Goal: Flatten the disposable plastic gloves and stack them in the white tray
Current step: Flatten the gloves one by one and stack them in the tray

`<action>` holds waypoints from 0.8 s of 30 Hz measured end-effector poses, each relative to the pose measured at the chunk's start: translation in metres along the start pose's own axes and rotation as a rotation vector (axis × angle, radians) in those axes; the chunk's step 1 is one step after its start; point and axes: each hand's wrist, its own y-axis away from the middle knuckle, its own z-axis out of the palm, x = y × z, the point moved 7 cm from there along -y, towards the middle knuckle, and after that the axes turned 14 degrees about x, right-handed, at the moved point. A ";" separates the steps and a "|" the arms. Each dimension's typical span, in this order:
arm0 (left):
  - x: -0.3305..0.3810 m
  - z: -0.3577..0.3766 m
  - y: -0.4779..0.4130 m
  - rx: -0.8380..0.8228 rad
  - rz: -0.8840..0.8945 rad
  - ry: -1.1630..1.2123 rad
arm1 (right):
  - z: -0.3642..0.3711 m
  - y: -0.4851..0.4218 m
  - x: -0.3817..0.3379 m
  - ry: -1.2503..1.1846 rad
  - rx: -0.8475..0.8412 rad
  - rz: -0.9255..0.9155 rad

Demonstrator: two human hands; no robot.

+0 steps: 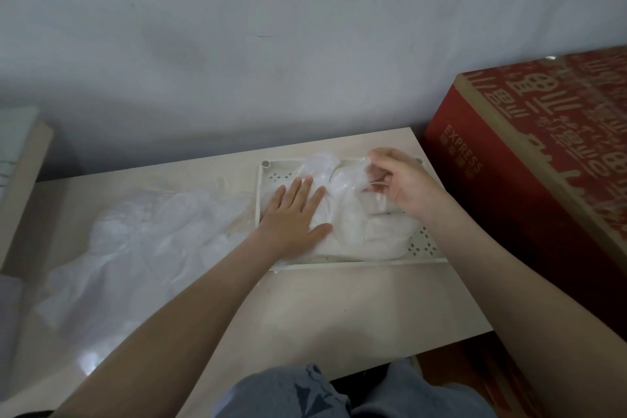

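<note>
Free counter (339, 309): bare strip in front of the white tray (356, 263), open to the near edge. Left half is blocked — loose pile of gloves (142, 248) covers it up to the tray's left rim. Right side is tight — red box (529, 159) stands just beside the tray, well above it. Wall (271, 44) closes the back. Over the tray: left hand (293, 214) flat on the stack, right hand (400, 180) raised pinching film, narrow gap between them.
</note>
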 end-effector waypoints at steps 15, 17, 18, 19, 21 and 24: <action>0.001 -0.002 0.001 0.011 0.005 -0.013 | -0.023 -0.004 0.002 0.097 0.081 0.061; 0.002 -0.003 0.001 0.012 0.007 -0.014 | -0.021 -0.005 0.008 0.312 0.068 0.114; 0.002 -0.005 0.000 0.018 0.010 -0.020 | -0.018 -0.005 0.011 0.424 0.040 0.129; 0.002 -0.007 0.000 0.029 0.014 -0.032 | -0.014 -0.004 0.013 0.518 0.012 0.140; 0.004 -0.014 -0.003 0.063 0.030 -0.068 | -0.007 -0.002 0.016 0.627 -0.029 0.156; 0.007 -0.023 -0.008 0.089 0.063 -0.120 | 0.002 -0.003 0.020 0.595 -0.014 0.171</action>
